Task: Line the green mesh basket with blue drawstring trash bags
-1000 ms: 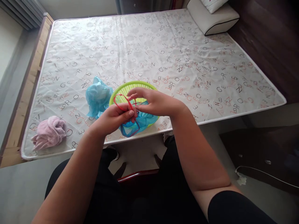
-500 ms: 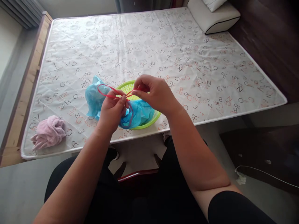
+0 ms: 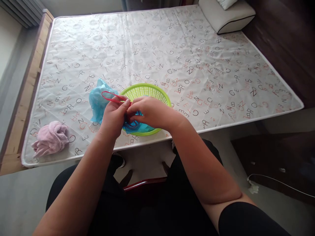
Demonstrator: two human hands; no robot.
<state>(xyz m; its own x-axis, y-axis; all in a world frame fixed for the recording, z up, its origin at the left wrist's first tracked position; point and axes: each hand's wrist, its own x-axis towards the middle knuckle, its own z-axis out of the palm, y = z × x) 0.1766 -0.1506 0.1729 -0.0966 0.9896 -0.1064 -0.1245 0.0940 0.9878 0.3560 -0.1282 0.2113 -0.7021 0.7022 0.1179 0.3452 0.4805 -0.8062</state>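
My left hand (image 3: 114, 114) pinches a red cord (image 3: 108, 98), whose loop sticks out to the left above the knuckles. Close against it, my right hand (image 3: 150, 113) has its thumb and fingers closed on the cord beside the left fingertips; the exact grip is partly hidden. A crumpled blue plastic bag (image 3: 97, 98) lies behind and left of my left hand. More blue plastic (image 3: 145, 127) rests in a lime-green basket (image 3: 167, 98) under my hands, and part of the cord shows against it.
A pink cloth (image 3: 50, 139) lies bunched at the near left corner of the letter-printed mattress (image 3: 137, 49). A beige cushion (image 3: 228, 16) sits at the far right corner. A wooden bed edge (image 3: 27, 88) runs along the left side. A white cable (image 3: 280, 182) lies low on the right.
My right hand has come down and left, from drawing the cord out on the right to beside my left fingertips. More of the basket's back shows.
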